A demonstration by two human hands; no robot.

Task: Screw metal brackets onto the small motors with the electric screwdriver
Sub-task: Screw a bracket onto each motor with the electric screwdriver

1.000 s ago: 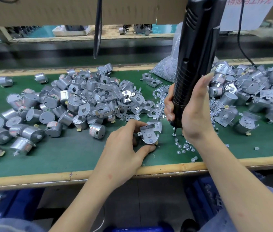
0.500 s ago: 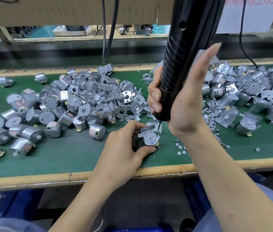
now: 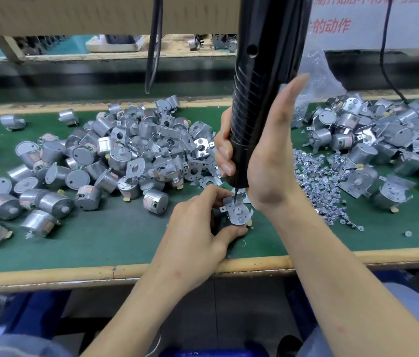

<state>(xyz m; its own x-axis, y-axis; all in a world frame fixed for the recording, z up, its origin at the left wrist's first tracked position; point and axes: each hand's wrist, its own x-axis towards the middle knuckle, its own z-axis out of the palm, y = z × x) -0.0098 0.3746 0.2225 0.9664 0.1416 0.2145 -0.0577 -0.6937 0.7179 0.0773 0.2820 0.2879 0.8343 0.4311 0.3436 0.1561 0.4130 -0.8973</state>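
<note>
Workbench [image 3: 115, 238] topped with green matting and edged in pale wood spans the view. Above its middle stands a long black electric screwdriver [image 3: 257, 104], almost upright, its top out of frame. On the left of the mat sprawls a wide pile of loose silver cylindrical motors and flat brackets [image 3: 131, 155]; on the right lies a second heap of motors with brackets on them [image 3: 373, 140]. The right hand [image 3: 267, 161] is wrapped round the lower barrel of the screwdriver, fingers curled on its far side and thumb stretched up along the near side. The left hand [image 3: 198, 233] rests on the mat near the front edge and pinches a small silver motor [image 3: 237, 210] between thumb and fingertips – its body mostly hidden by the hand. A scatter of tiny silver screws [image 3: 316, 181] lies just right of the right wrist. A flat silver metal bracket [image 3: 240, 219] sits on top of the held motor, and the thin dark driver bit [image 3: 234, 197] meets its far corner – whether a screw sits under the tip is too small to tell.
</note>
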